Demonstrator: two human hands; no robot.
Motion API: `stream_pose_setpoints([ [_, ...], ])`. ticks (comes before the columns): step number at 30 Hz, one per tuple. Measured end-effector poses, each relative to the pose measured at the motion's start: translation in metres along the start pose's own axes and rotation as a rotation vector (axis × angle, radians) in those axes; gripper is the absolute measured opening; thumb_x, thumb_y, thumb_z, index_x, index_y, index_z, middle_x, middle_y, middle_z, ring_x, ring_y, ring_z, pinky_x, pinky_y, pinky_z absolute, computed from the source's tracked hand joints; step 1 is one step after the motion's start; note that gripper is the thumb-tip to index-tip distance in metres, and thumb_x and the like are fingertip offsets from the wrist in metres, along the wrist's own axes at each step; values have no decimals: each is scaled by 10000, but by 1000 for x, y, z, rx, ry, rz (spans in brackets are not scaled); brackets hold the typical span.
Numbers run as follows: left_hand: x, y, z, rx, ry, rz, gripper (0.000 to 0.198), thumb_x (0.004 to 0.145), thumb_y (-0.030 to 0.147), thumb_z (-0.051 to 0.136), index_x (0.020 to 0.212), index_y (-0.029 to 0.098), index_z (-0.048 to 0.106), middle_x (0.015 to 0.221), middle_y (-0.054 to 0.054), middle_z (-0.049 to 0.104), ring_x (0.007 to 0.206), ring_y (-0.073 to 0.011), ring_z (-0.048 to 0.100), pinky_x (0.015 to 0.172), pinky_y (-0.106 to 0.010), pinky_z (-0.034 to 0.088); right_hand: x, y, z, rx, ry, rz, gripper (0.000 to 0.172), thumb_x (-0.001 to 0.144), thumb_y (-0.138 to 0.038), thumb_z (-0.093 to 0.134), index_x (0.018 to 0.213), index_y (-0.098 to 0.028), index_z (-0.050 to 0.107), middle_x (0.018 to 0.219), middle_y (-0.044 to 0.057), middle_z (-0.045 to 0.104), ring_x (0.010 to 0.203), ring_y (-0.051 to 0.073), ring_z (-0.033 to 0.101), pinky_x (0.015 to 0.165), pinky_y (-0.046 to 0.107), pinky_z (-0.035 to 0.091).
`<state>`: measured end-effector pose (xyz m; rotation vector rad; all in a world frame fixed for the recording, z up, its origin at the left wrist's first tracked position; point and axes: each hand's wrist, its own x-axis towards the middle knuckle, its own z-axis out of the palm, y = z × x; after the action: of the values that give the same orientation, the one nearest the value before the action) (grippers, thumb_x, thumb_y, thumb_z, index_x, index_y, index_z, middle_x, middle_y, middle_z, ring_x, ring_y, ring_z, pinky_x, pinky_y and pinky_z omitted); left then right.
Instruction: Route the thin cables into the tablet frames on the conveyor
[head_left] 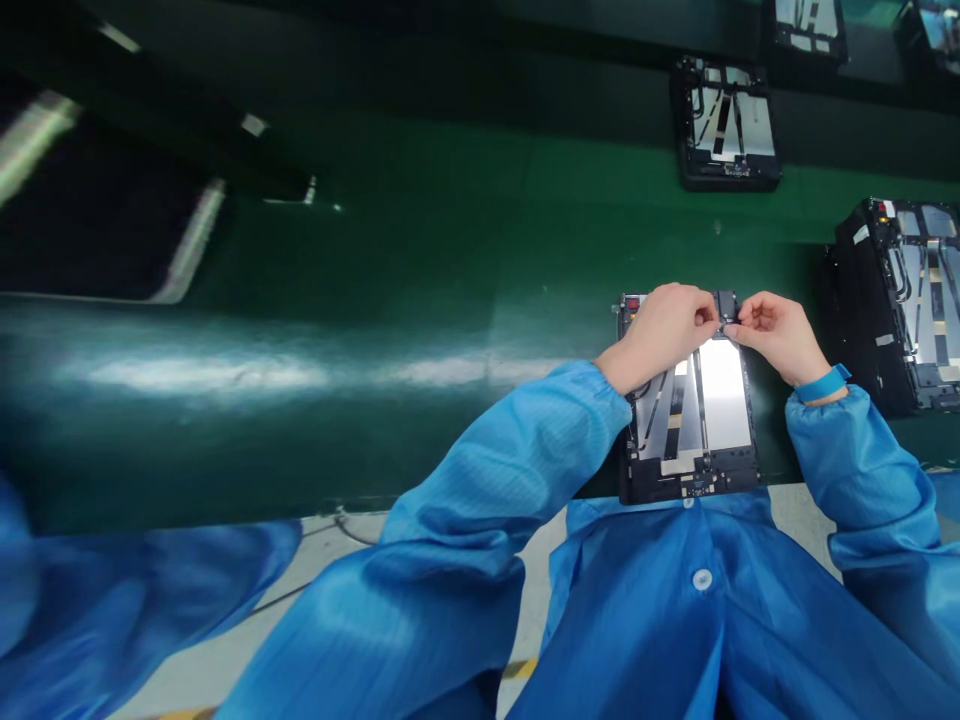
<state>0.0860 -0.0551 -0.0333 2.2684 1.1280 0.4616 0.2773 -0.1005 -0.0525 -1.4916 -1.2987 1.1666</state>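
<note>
A black-framed tablet-like device [694,440] lies open on the green conveyor belt [420,300] right in front of me, its silver plates and flat cables showing. My left hand [660,330] and my right hand [776,330] meet over its far edge. Both are pinched on a small dark part [726,305] at the top of the device. I wear blue cleanroom sleeves, with a blue band [823,383] round my right wrist.
Another open device [904,300] sits on the belt at the right, one more [726,125] farther back, and others at the top right corner. Another person's blue sleeve [90,600] shows at the lower left. The belt's near edge runs just before my chest.
</note>
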Motion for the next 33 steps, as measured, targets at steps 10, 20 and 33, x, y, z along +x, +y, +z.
stream_pose_setpoints([
  [10,0,-2,2,-68,25,-12,135,831,150,656,732,176,744,719,-38,724,705,-191,639,706,-314,441,-1,-4,3,-31,1,-9,331,610,-336,866,735,-209,587,697,-36,604,653,115,554,631,277,467],
  [20,-22,-6,-27,-145,259,-116,328,836,215,699,1159,161,705,1081,-72,719,773,-158,630,819,-311,511,7,2,-1,134,14,56,417,541,-335,917,747,-205,579,664,-62,578,596,83,524,586,239,439],
  [33,-90,-34,-24,-596,42,-683,128,723,49,585,721,171,624,564,19,620,401,-98,535,366,-202,363,-11,-26,28,-75,41,-201,137,770,-280,717,815,-221,603,706,-35,592,616,113,547,608,267,454],
])
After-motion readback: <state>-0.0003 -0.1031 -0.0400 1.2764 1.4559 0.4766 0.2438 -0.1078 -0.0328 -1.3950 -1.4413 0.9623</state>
